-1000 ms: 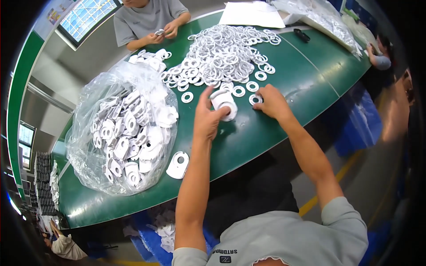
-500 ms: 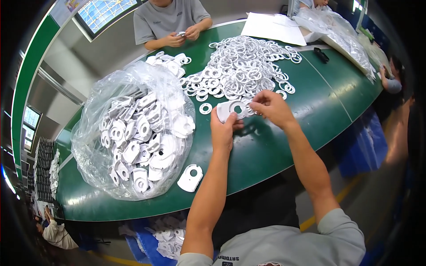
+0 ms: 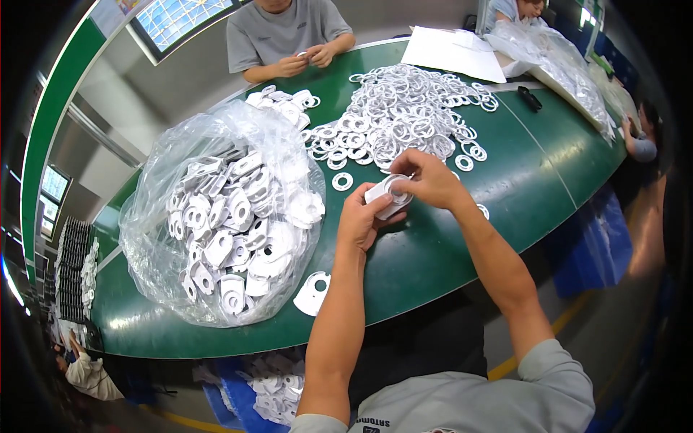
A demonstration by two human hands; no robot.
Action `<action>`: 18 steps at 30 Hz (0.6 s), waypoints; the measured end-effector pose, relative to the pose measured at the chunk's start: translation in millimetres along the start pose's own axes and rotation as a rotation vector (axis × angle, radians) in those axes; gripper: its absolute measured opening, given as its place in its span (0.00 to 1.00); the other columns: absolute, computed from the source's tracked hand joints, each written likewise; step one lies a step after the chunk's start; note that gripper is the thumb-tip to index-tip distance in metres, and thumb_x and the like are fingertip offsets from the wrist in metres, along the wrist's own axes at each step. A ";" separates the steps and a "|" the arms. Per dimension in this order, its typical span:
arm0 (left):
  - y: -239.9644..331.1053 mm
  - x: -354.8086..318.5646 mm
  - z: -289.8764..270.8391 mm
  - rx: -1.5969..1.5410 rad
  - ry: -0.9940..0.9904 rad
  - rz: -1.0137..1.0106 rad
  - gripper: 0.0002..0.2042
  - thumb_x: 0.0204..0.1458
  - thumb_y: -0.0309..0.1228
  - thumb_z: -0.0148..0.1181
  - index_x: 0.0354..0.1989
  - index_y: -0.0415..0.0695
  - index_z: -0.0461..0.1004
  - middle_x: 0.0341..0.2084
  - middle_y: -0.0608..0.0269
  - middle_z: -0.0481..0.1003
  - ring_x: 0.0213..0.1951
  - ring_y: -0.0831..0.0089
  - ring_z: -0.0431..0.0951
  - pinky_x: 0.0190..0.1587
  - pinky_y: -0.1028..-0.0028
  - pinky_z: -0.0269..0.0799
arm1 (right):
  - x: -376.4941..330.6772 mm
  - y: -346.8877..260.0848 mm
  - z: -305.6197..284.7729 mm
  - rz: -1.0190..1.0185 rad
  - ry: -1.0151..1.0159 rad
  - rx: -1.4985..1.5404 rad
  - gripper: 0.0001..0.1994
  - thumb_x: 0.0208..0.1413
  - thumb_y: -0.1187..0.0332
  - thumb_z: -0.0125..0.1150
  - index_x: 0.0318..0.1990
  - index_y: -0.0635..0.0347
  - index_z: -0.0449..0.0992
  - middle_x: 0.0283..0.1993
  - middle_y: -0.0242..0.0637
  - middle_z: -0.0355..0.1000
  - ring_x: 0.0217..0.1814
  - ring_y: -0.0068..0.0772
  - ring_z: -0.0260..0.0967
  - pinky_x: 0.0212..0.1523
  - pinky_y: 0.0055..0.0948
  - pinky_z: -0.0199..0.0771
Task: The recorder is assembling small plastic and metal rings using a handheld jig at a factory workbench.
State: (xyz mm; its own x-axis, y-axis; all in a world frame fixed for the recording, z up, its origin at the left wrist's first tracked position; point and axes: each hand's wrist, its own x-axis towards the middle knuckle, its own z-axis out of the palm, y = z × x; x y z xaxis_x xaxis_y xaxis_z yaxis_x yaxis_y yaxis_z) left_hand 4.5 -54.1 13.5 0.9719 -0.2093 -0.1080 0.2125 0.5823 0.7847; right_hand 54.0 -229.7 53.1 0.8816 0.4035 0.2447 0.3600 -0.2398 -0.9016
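My left hand [image 3: 358,218] grips a white plastic housing [image 3: 376,193] with one rounded end, the thumb on its near face. Bent over that round end, my right hand [image 3: 435,183] presses its fingertips on a white ring [image 3: 396,184] at the opening; the fingers partly cover how the ring sits. Both hands are above the green table [image 3: 447,249]. A single white housing [image 3: 312,292] lies flat beside my left forearm. Beyond my hands spreads a large heap of white rings [image 3: 408,108], with a loose ring [image 3: 342,181] at its near edge.
On the left, a clear plastic bag [image 3: 155,180] holds many white housings [image 3: 234,238]. More housings [image 3: 283,107] are piled behind it. Across the table, a person [image 3: 292,43] handles a small part. White sheets [image 3: 455,54], a black object [image 3: 530,99] and a plastic-wrapped bundle [image 3: 556,61] lie farther right.
The housing has tilted and turned in my left hand. My right fingers have moved from beside its round end onto it. The whole view has shifted slightly.
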 end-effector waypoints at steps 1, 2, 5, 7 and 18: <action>2.1 -0.4 1.2 -0.071 0.030 0.024 0.11 0.51 0.22 0.60 0.41 0.37 0.67 0.36 0.53 0.75 0.35 0.62 0.80 0.36 0.65 0.83 | 3.9 -0.3 -1.9 0.002 0.034 0.003 0.12 0.47 0.69 0.67 0.39 0.62 0.75 0.33 0.35 0.75 0.37 0.26 0.73 0.41 0.26 0.73; -0.7 1.6 -1.6 -0.071 0.037 0.032 0.11 0.51 0.22 0.60 0.41 0.37 0.67 0.36 0.53 0.75 0.35 0.62 0.80 0.36 0.65 0.83 | 7.3 -1.8 -3.9 0.009 0.098 -0.032 0.11 0.49 0.69 0.66 0.39 0.62 0.76 0.33 0.34 0.75 0.35 0.25 0.72 0.38 0.25 0.73; -5.5 4.8 -3.1 -0.148 0.179 0.189 0.10 0.51 0.20 0.60 0.39 0.36 0.66 0.36 0.51 0.76 0.34 0.60 0.80 0.35 0.64 0.83 | 19.0 -8.0 -17.8 0.057 0.155 0.119 0.07 0.54 0.72 0.62 0.38 0.65 0.74 0.28 0.32 0.73 0.25 0.17 0.67 0.26 0.18 0.69; 1.4 0.0 -0.1 -0.184 0.224 0.204 0.11 0.51 0.20 0.59 0.40 0.35 0.65 0.37 0.49 0.76 0.34 0.59 0.81 0.35 0.64 0.83 | 23.2 -13.4 -24.4 0.059 0.187 0.137 0.07 0.54 0.72 0.62 0.38 0.65 0.74 0.28 0.32 0.73 0.25 0.17 0.67 0.26 0.18 0.69; -13.5 9.7 -19.3 -0.247 0.405 0.260 0.13 0.55 0.24 0.54 0.49 0.35 0.67 0.42 0.53 0.75 0.42 0.62 0.78 0.42 0.66 0.75 | 16.7 28.7 -89.2 0.044 0.595 -0.075 0.07 0.55 0.70 0.61 0.35 0.65 0.75 0.25 0.32 0.72 0.25 0.18 0.68 0.24 0.20 0.67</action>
State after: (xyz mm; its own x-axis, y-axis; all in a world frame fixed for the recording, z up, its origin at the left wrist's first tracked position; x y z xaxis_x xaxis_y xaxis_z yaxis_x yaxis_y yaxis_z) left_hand 13.0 -48.9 -9.9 0.9465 0.2577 -0.1943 -0.0702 0.7520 0.6554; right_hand 106.3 -308.6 63.1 0.9079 -0.1663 0.3847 0.3205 -0.3157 -0.8931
